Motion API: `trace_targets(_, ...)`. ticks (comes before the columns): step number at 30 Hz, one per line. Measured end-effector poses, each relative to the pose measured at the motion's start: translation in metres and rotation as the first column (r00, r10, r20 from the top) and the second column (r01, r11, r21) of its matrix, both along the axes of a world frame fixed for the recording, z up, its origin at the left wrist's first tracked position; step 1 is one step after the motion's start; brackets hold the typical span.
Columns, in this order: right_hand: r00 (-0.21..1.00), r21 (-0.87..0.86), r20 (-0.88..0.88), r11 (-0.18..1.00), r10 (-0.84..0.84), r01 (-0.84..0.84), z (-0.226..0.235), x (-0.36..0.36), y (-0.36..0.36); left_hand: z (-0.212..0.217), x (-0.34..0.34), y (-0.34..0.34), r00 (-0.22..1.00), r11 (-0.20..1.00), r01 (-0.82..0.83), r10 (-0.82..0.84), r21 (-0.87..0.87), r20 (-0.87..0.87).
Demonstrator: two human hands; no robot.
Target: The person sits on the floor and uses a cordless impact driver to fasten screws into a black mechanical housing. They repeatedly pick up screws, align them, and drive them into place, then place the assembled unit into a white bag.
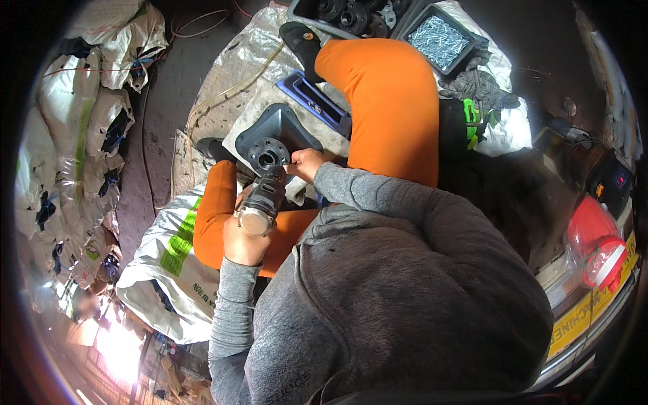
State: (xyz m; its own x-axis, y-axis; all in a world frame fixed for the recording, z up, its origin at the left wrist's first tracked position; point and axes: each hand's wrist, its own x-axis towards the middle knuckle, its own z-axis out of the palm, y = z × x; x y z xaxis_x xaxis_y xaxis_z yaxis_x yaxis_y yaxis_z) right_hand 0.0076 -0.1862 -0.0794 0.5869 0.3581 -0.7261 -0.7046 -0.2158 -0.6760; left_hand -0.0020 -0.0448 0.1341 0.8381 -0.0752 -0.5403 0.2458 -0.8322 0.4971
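As our left hand grips a drill, a dark, round, hole-ringed flange sits beside our right hand, hold unclear.

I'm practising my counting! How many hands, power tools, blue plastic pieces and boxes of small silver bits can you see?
Hands: 2 (left hand, right hand)
Power tool: 1
Blue plastic piece: 1
Box of small silver bits: 1
Total: 5
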Motion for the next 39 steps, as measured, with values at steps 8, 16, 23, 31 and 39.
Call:
trace_targets(8,0.997,0.018,-0.078,0.999,0.03,-0.028,-0.008,-0.004,0.003,0.002,0.007,-0.001,0.999,0.998,0.049,-0.05,-0.032,-0.013)
trace_targets(16,0.998,0.031,-0.044,0.999,0.046,-0.045,-0.003,-0.004,-0.001,-0.001,0.002,0.003,0.997,1.0,-0.006,0.004,-0.024,-0.08)
trace_targets(23,0.997,0.004,-0.006,0.997,0.071,-0.071,0.003,0.0,-0.003,-0.004,0.0,-0.005,0.999,1.0,0.02,-0.021,0.01,0.034)
trace_targets(31,0.994,0.03,0.094,0.998,0.047,-0.05,-0.016,-0.003,0.004,-0.02,-0.006,-0.001,0.998,0.999,-0.031,0.03,0.016,0.053)
trace_targets(39,0.968,-0.175,0.149,0.969,0.201,-0.174,-0.004,0.012,-0.011,0.021,-0.036,-0.013,0.889,0.863,-0.455,0.452,-0.22,-0.066)
